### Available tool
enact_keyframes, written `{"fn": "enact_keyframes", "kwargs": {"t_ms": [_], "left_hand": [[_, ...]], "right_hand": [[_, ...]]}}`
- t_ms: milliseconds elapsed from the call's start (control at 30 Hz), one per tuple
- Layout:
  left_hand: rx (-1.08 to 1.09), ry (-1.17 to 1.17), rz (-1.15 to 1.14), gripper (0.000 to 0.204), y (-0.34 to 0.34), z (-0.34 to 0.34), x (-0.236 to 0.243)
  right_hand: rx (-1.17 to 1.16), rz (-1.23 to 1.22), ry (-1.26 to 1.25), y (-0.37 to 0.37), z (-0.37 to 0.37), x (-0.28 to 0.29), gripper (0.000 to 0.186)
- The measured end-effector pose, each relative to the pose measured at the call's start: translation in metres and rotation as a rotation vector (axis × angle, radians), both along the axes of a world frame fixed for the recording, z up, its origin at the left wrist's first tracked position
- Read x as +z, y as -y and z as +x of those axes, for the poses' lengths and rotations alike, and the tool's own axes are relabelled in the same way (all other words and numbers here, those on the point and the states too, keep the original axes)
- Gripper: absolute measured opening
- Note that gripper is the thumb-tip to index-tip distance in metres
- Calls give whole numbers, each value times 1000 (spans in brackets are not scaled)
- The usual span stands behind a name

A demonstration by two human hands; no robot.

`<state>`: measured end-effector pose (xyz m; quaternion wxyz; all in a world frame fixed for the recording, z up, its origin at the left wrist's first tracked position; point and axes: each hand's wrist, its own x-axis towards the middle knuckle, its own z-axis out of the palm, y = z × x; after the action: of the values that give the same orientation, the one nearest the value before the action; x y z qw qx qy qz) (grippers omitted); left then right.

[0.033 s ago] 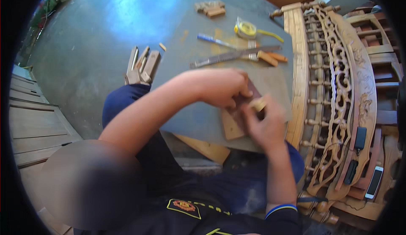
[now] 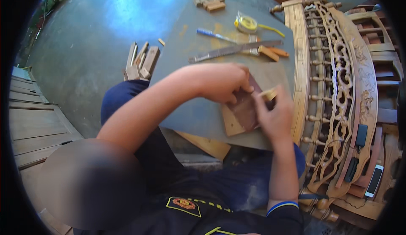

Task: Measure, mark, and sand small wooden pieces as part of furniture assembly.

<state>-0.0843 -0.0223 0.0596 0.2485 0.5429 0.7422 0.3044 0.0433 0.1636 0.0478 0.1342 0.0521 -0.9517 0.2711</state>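
Observation:
A reddish-brown sheet that looks like sandpaper (image 2: pixel 245 111) lies over a light wooden board (image 2: pixel 231 124) on the grey work surface. My left hand (image 2: pixel 226 84) presses on the sheet's far left part, its fingers bent and closed on the edge. At the sheet's right side my right hand (image 2: pixel 275 111) pinches a small pale wooden piece (image 2: pixel 269 94) between thumb and fingers. The hand is slightly blurred, and most of the piece is hidden in it. Beyond both hands lies a long dark flat file or blade (image 2: pixel 237 51).
Across the work surface lie a brush (image 2: pixel 270 53), a blue-handled tool (image 2: pixel 207 33), a yellow tape measure (image 2: pixel 246 23) and wooden blocks (image 2: pixel 213 3). Wooden planes (image 2: pixel 141 61) rest by my left knee. A carved wooden furniture panel (image 2: pixel 338 78) stands along the right, with a phone (image 2: pixel 374 180) on it.
My right hand has shifted a little right and away with the wooden piece, uncovering more of the brown sheet. My left hand stays on the sheet, barely moved.

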Motion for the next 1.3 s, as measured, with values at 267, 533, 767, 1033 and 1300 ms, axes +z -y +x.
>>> {"fn": "enact_keyframes", "kwargs": {"t_ms": [267,533,767,1033,1300], "left_hand": [[94,13,-84,51,2,5,1],[81,7,-79,50,1,7,2],[95,18,-48,51,4,6,-9],[83,-7,-58,50,4,6,-8],[100,45,-76,50,6,6,-3]], "right_hand": [[2,-45,-2,-4,-1,-6,34],[71,-24,-19,1,6,-6,36],[261,-99,-78,15,11,-8,37],[276,-142,-28,6,13,-4,37],[323,-193,-10,-1,11,-9,39]]}}
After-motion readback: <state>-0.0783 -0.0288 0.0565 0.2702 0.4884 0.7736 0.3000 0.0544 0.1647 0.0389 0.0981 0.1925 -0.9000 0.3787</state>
